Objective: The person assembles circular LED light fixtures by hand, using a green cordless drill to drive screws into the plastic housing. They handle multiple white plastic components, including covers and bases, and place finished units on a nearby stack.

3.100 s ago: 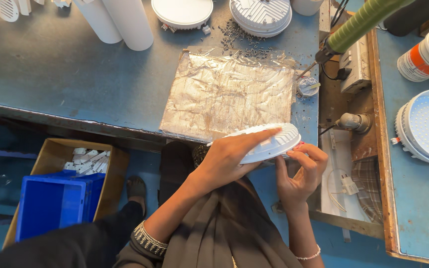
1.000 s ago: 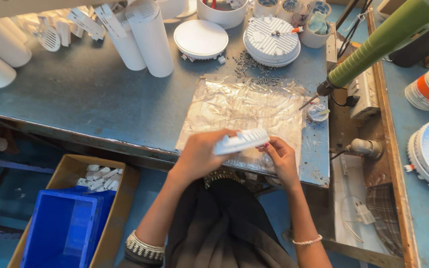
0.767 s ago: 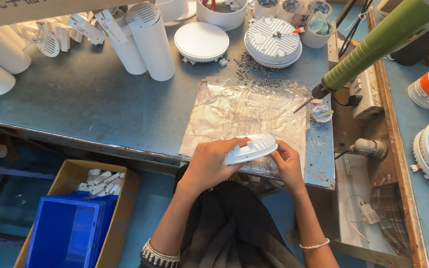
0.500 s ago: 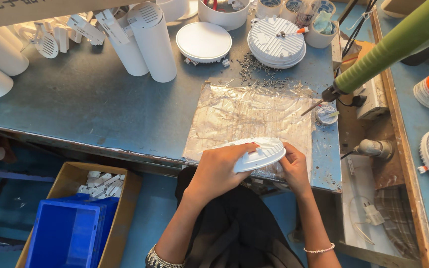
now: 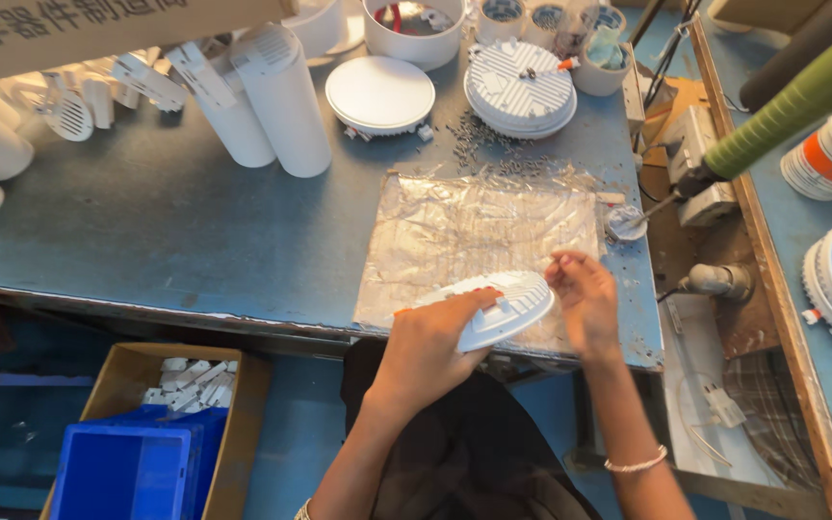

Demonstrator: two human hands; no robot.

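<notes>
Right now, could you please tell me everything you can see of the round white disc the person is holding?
The round white disc looks like moulded plastic, with raised parallel ribs across its upper face. It is tilted, held over the near edge of the foil sheet. The left hand grips its near side; the right hand is at its right edge.

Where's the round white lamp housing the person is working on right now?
The round white lamp housing is low in the head view, right of centre, held by the left hand over the near edge of the foil sheet, with the right hand beside it.
</notes>
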